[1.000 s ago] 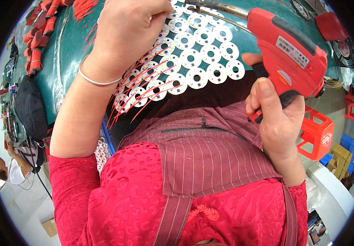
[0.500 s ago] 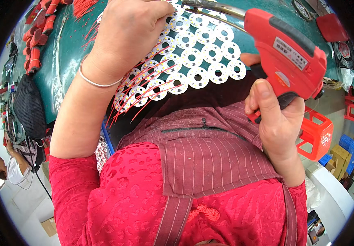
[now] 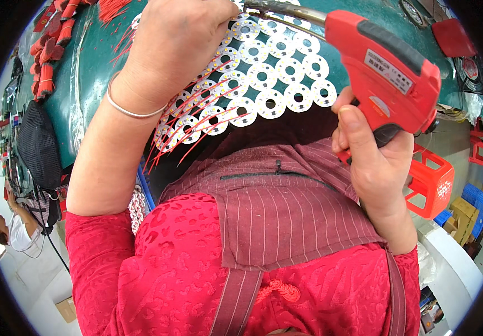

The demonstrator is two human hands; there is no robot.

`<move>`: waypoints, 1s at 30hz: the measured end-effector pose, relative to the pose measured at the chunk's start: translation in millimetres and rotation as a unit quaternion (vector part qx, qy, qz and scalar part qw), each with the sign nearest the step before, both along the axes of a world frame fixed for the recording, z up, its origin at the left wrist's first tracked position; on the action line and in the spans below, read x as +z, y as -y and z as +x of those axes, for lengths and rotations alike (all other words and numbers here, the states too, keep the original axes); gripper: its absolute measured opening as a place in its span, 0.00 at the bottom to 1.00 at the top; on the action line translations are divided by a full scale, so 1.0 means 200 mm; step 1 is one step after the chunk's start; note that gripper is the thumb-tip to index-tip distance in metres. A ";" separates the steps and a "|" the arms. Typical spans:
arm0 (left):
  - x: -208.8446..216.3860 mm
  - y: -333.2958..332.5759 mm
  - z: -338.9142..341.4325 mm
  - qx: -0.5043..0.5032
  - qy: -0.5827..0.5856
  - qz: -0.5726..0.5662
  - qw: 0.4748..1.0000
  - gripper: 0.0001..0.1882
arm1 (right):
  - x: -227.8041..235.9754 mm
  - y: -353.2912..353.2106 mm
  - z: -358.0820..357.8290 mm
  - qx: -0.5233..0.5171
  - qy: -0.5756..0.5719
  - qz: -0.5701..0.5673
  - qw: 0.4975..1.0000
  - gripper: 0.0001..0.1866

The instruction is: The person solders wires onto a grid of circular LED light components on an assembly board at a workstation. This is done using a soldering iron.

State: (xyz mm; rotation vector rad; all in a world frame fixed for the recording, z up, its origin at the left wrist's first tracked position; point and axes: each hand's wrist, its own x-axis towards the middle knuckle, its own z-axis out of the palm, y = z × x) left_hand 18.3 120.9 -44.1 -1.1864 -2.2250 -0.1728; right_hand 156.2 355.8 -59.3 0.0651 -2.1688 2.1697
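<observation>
My right hand is wrapped round the handle of a red and black soldering gun. The gun's metal tip reaches left, close beside the pinched fingertips of my left hand. What those fingers hold is hidden behind the hand. Beneath them, white ring-shaped LED boards lie in rows near the table's front edge, each with a hole in its middle. Thin red wires run across the boards on the left side, some hanging over the edge.
Bundles of red wire and a loose heap of wires lie on the green tabletop at far left. A black mesh item hangs at the table's left. A red stool stands right; another person is far left.
The soldering gun has shifted slightly left in my right hand, its tip nearer my left fingertips. My left hand has hardly moved, and the boards look the same.
</observation>
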 end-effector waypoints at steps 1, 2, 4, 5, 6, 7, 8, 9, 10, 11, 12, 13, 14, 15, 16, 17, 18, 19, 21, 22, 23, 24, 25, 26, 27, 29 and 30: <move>0.00 0.00 0.00 0.006 0.007 0.004 1.000 0.04 | 0.00 -0.01 0.00 0.016 -0.002 0.034 0.999 0.12; -0.01 0.00 0.00 0.012 0.013 0.009 1.000 0.04 | 0.00 -0.01 0.01 0.015 -0.002 0.034 0.999 0.12; 0.00 0.00 0.00 0.009 0.009 0.002 1.000 0.04 | 0.00 -0.01 0.01 0.018 -0.003 0.038 0.999 0.12; 0.00 0.00 0.00 0.005 0.005 -0.004 1.000 0.04 | 0.01 -0.01 0.00 0.018 -0.003 0.038 0.999 0.12; 0.00 0.00 0.00 0.005 0.005 -0.003 1.000 0.04 | 0.03 0.00 -0.01 0.017 -0.007 0.036 0.999 0.12; 0.00 0.00 0.00 0.003 -0.001 -0.004 1.000 0.04 | 0.04 0.00 -0.01 0.017 -0.012 0.033 0.999 0.12; 0.00 0.00 0.00 0.002 -0.007 -0.004 1.000 0.04 | 0.04 0.00 -0.01 0.017 -0.012 0.033 0.999 0.12; 0.00 0.00 0.01 0.002 -0.008 -0.004 1.000 0.04 | 0.05 0.00 -0.01 0.010 -0.021 0.027 0.999 0.12; 0.00 0.00 0.01 0.004 -0.007 -0.002 1.000 0.04 | 0.05 0.00 -0.01 0.004 -0.031 0.020 0.999 0.12; 0.00 0.00 0.01 0.006 -0.006 -0.001 1.000 0.04 | 0.05 0.00 -0.01 0.005 -0.031 0.020 0.999 0.12; 0.01 0.00 0.02 0.004 -0.007 0.000 1.000 0.04 | 0.05 0.00 -0.01 0.005 -0.031 0.020 0.999 0.12; 0.04 -0.01 0.04 0.030 0.027 -0.009 0.999 0.04 | 0.05 0.00 -0.01 0.005 -0.030 0.021 0.999 0.12; 0.06 -0.02 0.06 0.055 0.061 -0.017 0.996 0.04 | 0.05 0.00 -0.01 0.004 -0.031 0.021 0.999 0.12; 0.07 -0.03 0.07 0.054 0.060 -0.017 0.997 0.04 | 0.05 -0.01 -0.01 0.008 -0.036 0.018 0.999 0.12; 0.07 -0.03 0.09 0.063 0.064 -0.004 0.996 0.04 | 0.04 -0.01 0.00 0.013 -0.041 0.014 0.999 0.12; 0.08 -0.04 0.10 0.071 0.068 0.009 0.995 0.05 | 0.05 -0.01 0.00 0.012 -0.041 0.014 0.999 0.12; 0.08 -0.03 0.10 0.071 0.067 0.008 0.995 0.05 | 0.05 -0.01 0.00 0.011 -0.038 0.011 0.999 0.13; 0.08 0.00 0.10 0.104 0.041 -0.025 0.993 0.05 | 0.05 -0.02 0.01 0.009 -0.035 0.008 0.999 0.13; 0.09 0.03 0.10 0.136 0.015 -0.058 0.989 0.05 | 0.05 -0.02 0.01 0.010 -0.038 0.004 0.999 0.13; 0.10 0.04 0.10 0.124 0.000 -0.060 0.990 0.04 | 0.04 -0.02 0.02 0.011 -0.041 -0.001 0.999 0.13; 0.12 0.05 0.10 0.112 -0.014 -0.062 0.992 0.04 | 0.04 -0.03 0.02 0.010 -0.041 -0.001 0.999 0.13; 0.13 0.06 0.10 0.112 -0.014 -0.063 0.992 0.04 | 0.04 -0.03 0.02 0.010 -0.041 0.000 0.999 0.13; 0.13 0.07 0.11 0.109 -0.030 -0.049 0.992 0.04 | 0.03 -0.03 0.03 0.011 -0.041 0.000 0.999 0.13; 0.14 0.08 0.11 0.105 -0.045 -0.034 0.993 0.04 | 0.03 -0.03 0.03 0.010 -0.041 0.000 0.999 0.13; 0.15 0.06 0.13 0.107 -0.030 -0.003 0.994 0.05 | 0.03 -0.03 0.03 0.009 -0.040 -0.003 0.999 0.13; 0.15 0.04 0.13 0.076 0.009 0.027 0.997 0.06 | 0.03 -0.03 0.03 0.009 -0.038 -0.005 0.999 0.13; 0.13 0.03 0.13 0.041 0.049 0.058 0.996 0.06 | 0.03 -0.03 0.04 0.005 -0.034 -0.006 0.999 0.13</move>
